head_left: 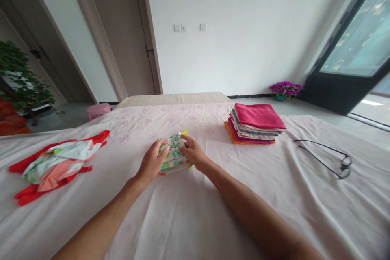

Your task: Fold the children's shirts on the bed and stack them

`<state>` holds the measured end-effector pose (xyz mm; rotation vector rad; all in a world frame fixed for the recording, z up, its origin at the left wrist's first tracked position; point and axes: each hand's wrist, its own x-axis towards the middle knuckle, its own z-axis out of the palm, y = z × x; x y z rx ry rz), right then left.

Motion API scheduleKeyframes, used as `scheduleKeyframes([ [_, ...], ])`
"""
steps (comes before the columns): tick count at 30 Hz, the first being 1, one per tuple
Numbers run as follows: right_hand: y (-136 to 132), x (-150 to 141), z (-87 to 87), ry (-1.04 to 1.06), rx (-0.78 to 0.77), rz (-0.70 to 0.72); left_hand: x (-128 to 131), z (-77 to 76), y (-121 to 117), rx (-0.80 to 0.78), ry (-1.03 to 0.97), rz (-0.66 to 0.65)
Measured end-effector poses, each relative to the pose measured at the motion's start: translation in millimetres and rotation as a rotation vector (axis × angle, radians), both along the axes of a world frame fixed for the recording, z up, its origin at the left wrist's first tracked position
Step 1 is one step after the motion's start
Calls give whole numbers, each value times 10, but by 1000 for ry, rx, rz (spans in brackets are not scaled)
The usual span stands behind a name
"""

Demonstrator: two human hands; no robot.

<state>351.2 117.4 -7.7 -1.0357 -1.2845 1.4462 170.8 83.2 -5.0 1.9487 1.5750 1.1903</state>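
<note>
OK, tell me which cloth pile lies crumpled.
The red and white heap at far left; the middle patterned bundle and the pink-topped stack are folded.

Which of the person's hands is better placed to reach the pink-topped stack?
Probably the right hand: it touches the patterned cloth on the side toward the folded stack. The left hand is on the opposite side, nearer the loose red heap.

A head-worn camera looks forward and down across a pale sheet (185,215), with the left hand (152,157) and right hand (195,154) near mid-frame. Its wide view faces a white wall (237,57), taking in a brown door (112,28) at left and a glass door (356,44) at right.
</note>
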Motion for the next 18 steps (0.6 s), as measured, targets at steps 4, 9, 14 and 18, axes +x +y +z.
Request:
scheduleKeyframes([
  [4, 20, 31, 36, -10, 11, -8, 25, -277, -144, 129, 460, -141],
  [9, 28, 152, 9, -201, 18, -8, 119, -395, -192, 173, 749, -102],
  [14, 35, 272, 9, -343, -11, -27, 220, -225, -253, 142, 805, -76],
  [18, 15, 266, 73, -284, -28, -54, 387, -31, -252, 135, 715, -46],
])
